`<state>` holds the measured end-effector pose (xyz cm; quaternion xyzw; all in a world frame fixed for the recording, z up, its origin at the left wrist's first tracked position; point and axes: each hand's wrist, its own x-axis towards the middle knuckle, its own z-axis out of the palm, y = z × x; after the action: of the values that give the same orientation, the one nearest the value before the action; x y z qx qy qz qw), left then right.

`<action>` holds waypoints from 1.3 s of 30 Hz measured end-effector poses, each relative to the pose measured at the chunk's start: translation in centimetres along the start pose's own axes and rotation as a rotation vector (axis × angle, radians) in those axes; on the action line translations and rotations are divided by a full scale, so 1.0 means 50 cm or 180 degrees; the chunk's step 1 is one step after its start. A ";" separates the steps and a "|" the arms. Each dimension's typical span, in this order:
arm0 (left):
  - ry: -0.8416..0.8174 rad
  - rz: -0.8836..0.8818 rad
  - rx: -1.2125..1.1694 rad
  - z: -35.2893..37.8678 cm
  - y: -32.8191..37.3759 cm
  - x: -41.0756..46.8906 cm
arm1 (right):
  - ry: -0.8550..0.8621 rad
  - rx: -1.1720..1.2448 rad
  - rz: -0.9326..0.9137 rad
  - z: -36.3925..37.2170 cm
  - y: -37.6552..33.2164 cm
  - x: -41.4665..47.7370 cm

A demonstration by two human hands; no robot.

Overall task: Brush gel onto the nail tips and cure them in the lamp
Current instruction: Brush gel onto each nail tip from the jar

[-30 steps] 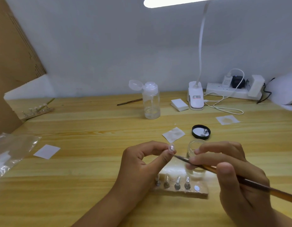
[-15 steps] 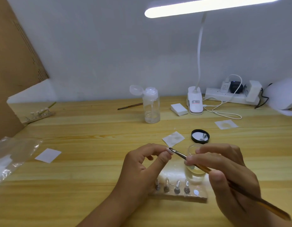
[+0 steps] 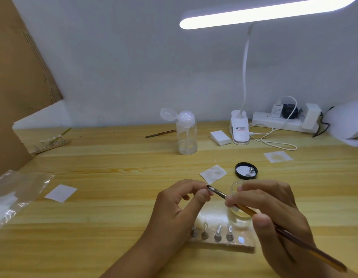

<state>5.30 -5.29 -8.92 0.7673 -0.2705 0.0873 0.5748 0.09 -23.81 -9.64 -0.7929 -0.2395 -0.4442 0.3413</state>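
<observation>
My left hand (image 3: 174, 211) pinches a small clear nail tip (image 3: 210, 191) between thumb and forefinger above the table. My right hand (image 3: 274, 213) grips a brown-handled brush (image 3: 244, 208), and its dark bristle end lies on the nail tip. Below the hands a wooden holder strip (image 3: 222, 242) carries several upright nail-tip stands. A small clear gel jar (image 3: 237, 188) sits behind my right fingers, partly hidden. The white curing lamp (image 3: 346, 125) stands at the far right edge.
The jar's black lid (image 3: 246, 171) lies behind the hands. A clear pump bottle (image 3: 186, 135), a desk lamp base (image 3: 240, 129), a power strip (image 3: 282, 121), white wipes (image 3: 213, 173), a second holder strip (image 3: 49, 144), a spare brush (image 3: 160, 133) and a plastic bag (image 3: 13, 195) surround the work spot.
The brush tip has slid up and left across the nail tip, which is now mostly covered by the bristles. The head camera has tilted up slightly.
</observation>
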 end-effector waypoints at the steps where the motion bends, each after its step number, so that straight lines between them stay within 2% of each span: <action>1: -0.0001 -0.0012 -0.0005 0.000 0.000 0.000 | -0.0007 -0.0020 -0.0004 0.000 0.001 -0.001; 8: -0.0023 -0.0083 -0.0046 -0.003 -0.001 -0.002 | 0.0239 0.0015 0.0088 -0.016 0.016 0.000; 11: 0.0030 -0.0104 -0.0067 -0.003 -0.001 -0.002 | 0.0219 -0.0146 0.0313 -0.026 0.039 0.010; 16: 0.0106 -0.0112 -0.0071 0.000 -0.001 -0.001 | -0.0153 -0.0207 0.1226 -0.043 0.073 0.023; 19: 0.0148 -0.0072 -0.0005 -0.001 -0.001 -0.001 | -0.0355 -0.0432 0.1240 -0.051 0.093 0.035; 23: 0.0220 -0.0066 0.0001 -0.008 -0.007 0.001 | -0.0357 -0.0770 0.1377 -0.068 0.135 0.039; 28: 0.0280 -0.0124 0.0006 -0.012 -0.017 0.006 | -0.1019 -0.1099 0.1591 -0.068 0.171 0.030; 33: 0.0319 -0.0214 -0.0078 -0.013 -0.022 0.008 | -0.1691 -0.1528 0.1343 -0.056 0.186 0.025; 39: 0.0297 -0.0306 -0.0029 -0.009 -0.021 0.008 | -0.1958 -0.1540 0.1321 -0.053 0.194 0.024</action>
<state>6.28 -4.78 -9.47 0.7719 -0.2066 0.0941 0.5938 5.88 -32.01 -10.80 -0.9766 -0.0549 -0.1529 0.1407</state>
